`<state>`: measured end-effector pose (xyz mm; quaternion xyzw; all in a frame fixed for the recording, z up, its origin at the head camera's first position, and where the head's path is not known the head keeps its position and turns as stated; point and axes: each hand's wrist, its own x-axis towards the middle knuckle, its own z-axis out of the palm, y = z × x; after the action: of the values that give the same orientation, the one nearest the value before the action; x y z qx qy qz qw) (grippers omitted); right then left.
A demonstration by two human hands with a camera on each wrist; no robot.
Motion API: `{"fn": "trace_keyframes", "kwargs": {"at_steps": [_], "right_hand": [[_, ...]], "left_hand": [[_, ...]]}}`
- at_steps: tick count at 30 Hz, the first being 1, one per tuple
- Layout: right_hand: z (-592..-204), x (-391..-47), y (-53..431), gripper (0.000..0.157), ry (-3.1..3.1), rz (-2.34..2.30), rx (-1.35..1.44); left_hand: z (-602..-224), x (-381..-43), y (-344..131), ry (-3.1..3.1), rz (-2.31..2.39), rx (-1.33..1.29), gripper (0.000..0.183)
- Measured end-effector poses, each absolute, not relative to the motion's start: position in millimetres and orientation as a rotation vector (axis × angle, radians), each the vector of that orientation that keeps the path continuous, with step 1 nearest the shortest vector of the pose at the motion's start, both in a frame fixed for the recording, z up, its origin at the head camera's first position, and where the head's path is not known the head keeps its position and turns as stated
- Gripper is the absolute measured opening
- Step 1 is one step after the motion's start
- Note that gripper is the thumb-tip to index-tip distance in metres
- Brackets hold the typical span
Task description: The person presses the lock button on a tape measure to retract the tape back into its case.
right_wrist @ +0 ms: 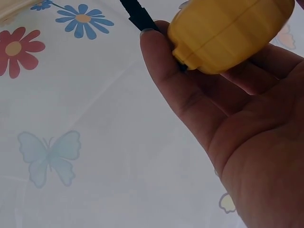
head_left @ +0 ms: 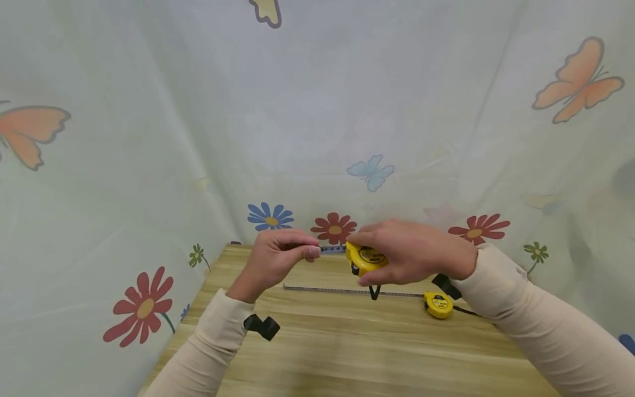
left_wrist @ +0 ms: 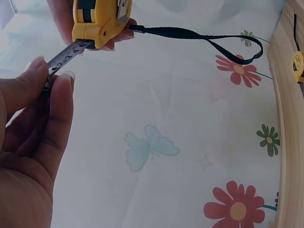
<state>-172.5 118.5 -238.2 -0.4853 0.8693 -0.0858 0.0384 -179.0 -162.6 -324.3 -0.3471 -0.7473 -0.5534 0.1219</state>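
In the head view my right hand [head_left: 404, 251] grips a yellow tape measure [head_left: 361, 258] above the table. A short length of its blade [head_left: 333, 249] runs out to the left, and my left hand [head_left: 278, 259] pinches the blade's end between thumb and fingers. The left wrist view shows the blade's printed numbers [left_wrist: 66, 59] between the pinch and the case. From that case hangs a black wrist strap [left_wrist: 190, 34]. In the right wrist view the fingers [right_wrist: 164, 61] curl round the yellow case [right_wrist: 223, 33].
A second yellow tape measure [head_left: 439, 305] lies on the wooden table [head_left: 337, 342], its blade [head_left: 347, 290] drawn out far to the left. Its black strap [head_left: 466, 311] trails right. A pale curtain [head_left: 307, 110] with flowers and butterflies surrounds the table's back and sides.
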Motion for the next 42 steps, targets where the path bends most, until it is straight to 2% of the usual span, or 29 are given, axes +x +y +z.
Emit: {"fn": "trace_keyframes", "kwargs": {"at_steps": [12,21,31,42], "right_hand": [[-238.3,-171.3,112.7,0.06,2.656,-0.263,-1.463],[-236.6,-170.3,107.7,0.059,2.653,-0.265,-1.506],[-235.7,-170.7,107.5,0.05,2.638,-0.272,-1.538],[-236.2,-171.2,101.2,0.055,2.63,-0.29,-1.577]], "left_hand": [[-325.3,-177.7,-159.9,-2.172,-1.631,-1.04,0.01],[-322.9,-176.2,-158.7,-2.189,-1.612,-1.011,0.01],[-322.6,-176.7,-155.8,-2.163,-1.617,-1.045,0.01],[-322.6,-176.0,-153.2,-2.169,-1.63,-1.036,0.01]]}}
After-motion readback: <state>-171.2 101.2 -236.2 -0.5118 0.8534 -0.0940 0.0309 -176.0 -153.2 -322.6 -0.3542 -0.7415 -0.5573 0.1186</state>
